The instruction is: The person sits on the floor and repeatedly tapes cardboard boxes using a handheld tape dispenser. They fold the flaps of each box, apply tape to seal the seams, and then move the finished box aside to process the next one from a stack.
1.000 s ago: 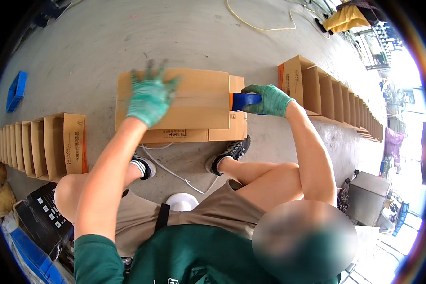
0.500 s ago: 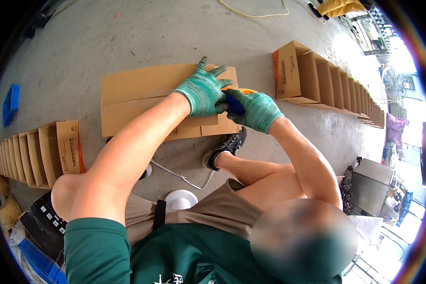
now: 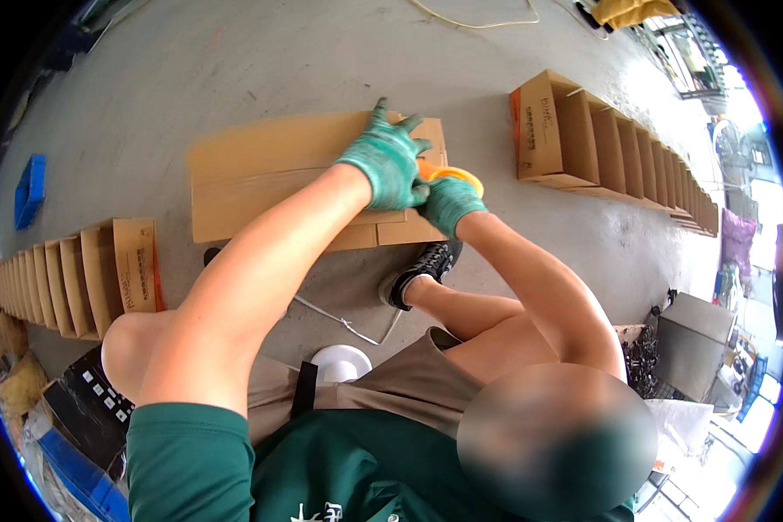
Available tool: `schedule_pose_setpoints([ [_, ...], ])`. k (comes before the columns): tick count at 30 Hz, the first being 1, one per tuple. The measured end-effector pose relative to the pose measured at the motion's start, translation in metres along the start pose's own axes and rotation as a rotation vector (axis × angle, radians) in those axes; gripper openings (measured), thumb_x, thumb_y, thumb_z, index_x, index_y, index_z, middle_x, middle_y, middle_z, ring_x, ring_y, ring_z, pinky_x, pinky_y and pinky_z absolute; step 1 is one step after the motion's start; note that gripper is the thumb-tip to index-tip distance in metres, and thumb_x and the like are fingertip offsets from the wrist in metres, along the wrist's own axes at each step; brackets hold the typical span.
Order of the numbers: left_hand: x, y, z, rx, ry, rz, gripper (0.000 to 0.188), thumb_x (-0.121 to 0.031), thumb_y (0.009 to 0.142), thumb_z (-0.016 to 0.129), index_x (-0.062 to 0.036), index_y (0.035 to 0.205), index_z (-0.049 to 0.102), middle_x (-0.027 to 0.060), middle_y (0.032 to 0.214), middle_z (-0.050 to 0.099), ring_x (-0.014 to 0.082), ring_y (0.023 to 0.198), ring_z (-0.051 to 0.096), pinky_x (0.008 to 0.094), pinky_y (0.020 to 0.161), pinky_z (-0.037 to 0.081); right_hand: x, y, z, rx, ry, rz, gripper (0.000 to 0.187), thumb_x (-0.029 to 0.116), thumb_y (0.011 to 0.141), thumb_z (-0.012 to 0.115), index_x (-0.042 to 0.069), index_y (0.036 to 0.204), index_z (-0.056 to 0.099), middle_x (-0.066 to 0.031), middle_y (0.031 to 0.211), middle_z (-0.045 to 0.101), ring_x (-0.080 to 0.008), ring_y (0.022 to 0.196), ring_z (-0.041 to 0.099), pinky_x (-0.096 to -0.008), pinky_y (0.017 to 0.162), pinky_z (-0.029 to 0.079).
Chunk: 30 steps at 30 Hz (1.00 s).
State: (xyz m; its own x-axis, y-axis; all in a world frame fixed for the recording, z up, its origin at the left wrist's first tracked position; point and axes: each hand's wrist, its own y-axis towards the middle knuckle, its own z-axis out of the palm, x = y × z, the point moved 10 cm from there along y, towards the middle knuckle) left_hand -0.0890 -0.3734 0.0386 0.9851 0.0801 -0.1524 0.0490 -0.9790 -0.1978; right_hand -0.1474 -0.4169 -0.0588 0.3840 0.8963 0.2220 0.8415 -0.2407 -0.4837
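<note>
A brown cardboard box (image 3: pixel 270 204) lies in front of me with its flaps upward. Its far left flap is smeared by motion. My left hand (image 3: pixel 384 161), in a green glove, rests on the right part of the flaps with fingers spread. Close against it, at the box's right end, my gloved right hand (image 3: pixel 452 205) is closed around a tape dispenser (image 3: pixel 468 177). Only the dispenser's orange-yellow round part shows; the rest is hidden by the hands.
Rows of open cardboard boxes stand on the right (image 3: pixel 583 139) and on the left (image 3: pixel 87 270). A blue bin (image 3: pixel 30 191) lies at far left. My shoe (image 3: pixel 422 270) is beside the box, a white round stool (image 3: pixel 341 361) beneath me. A hose (image 3: pixel 478 24) crosses the far floor.
My right hand has turned and drawn in toward my left hand. The dispenser's blue part is now covered, and more of its orange-yellow ring shows. The box's far left flap is moving.
</note>
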Motion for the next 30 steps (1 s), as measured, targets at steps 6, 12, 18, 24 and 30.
schedule_pose_setpoints([
  [6,0.023,-0.026,-0.003,-0.326,-0.016,0.049,0.052,-0.045,0.099,0.046,-0.0266,0.148,0.047,0.0059,0.160,0.034,0.0336,0.152,0.018,0.0616,0.122,0.006,-0.030,0.048,0.021,-0.112,0.044,0.056,0.028,0.032,0.096,0.056,0.019,0.119,0.065,-0.0098,0.109,0.071,-0.0307,0.101,0.066,-0.0433,0.086,0.051],
  [12,0.140,-0.156,0.006,-0.259,0.215,-0.579,0.064,-0.057,0.099,0.043,-0.0304,0.156,0.032,0.0090,0.165,0.021,0.0380,0.153,0.012,0.0742,0.114,0.008,-0.037,0.048,0.062,-0.178,0.234,0.222,0.045,0.031,0.097,0.052,0.014,0.138,0.053,-0.0194,0.130,0.062,-0.0355,0.115,0.063,-0.0455,0.100,0.049],
  [18,0.211,-0.272,0.053,-0.517,-0.285,-0.875,0.084,-0.055,0.095,0.057,-0.0131,0.158,0.021,0.0196,0.163,0.023,0.0383,0.151,0.020,0.0543,0.120,0.024,0.010,-0.003,-0.049,-0.349,0.737,0.250,0.026,0.027,0.092,0.054,0.009,0.097,0.073,-0.0188,0.093,0.072,-0.0342,0.089,0.070,-0.0456,0.080,0.054],
  [24,0.234,-0.282,0.092,-0.529,-0.863,-1.056,0.081,-0.051,0.100,0.054,0.0028,0.153,0.027,0.0252,0.149,0.045,0.0366,0.140,0.043,0.0411,0.114,0.035,0.021,0.004,-0.025,-0.151,0.249,0.141,0.032,0.013,0.087,0.051,0.010,0.112,0.071,-0.0163,0.110,0.071,-0.0350,0.099,0.068,-0.0409,0.085,0.054],
  [30,0.223,-0.313,0.038,-0.847,-1.657,-0.827,0.079,-0.070,0.098,0.036,-0.0087,0.148,0.041,0.0088,0.155,0.040,0.0258,0.143,0.037,0.0465,0.115,0.031,0.047,-0.069,-0.104,-0.171,1.375,-0.031,0.034,0.011,0.095,0.047,0.010,0.124,0.065,-0.0059,0.114,0.068,-0.0183,0.105,0.064,-0.0312,0.080,0.054],
])
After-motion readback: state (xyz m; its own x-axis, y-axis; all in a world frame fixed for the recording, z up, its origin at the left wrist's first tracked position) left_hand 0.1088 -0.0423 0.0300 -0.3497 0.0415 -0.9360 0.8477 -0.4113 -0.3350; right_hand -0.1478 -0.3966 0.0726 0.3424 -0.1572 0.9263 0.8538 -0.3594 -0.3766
